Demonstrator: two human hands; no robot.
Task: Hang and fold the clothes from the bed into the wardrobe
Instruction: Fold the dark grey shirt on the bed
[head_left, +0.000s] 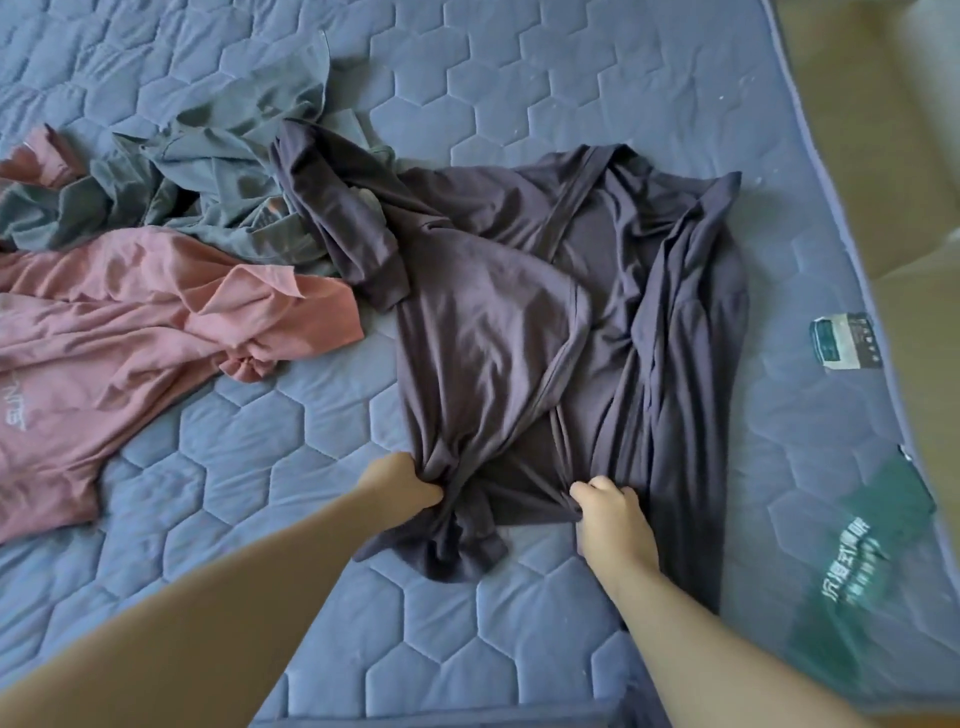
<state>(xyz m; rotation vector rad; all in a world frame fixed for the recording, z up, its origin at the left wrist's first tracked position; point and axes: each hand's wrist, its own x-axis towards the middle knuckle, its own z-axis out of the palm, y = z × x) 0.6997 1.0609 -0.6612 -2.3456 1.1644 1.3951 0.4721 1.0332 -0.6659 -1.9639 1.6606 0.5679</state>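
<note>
Not much of this job looks finished from where I stand. The dark purple garment (519, 322) lies spread on the blue quilted mattress (597, 78), nearest the person, and it is only partly straightened: one side is folded over towards the middle, the right side is bunched in long creases, and a sleeve trails off up and to the left. The left hand (402, 483) grasps a gathered wad of its lower hem, fingers curled into the cloth. The right hand (605, 506) pinches the hem further along, fingers curled round the edge. Both hold the fabric down at the bed, not lifted.

I judge this to be the start of folding that one piece; no neat fold is made yet.

The rest waits. A pink top (130, 332) with pale lettering sprawls to the left, crumpled, and a grey-green garment (218, 171) lies in a heap behind it, touching the purple sleeve. Neither shows any folding.

No wardrobe or hanger is in sight, so I cannot tell whether anything is already put away. By what lies here, at least three pieces remain, and all carrying to the wardrobe is left to do.
</note>
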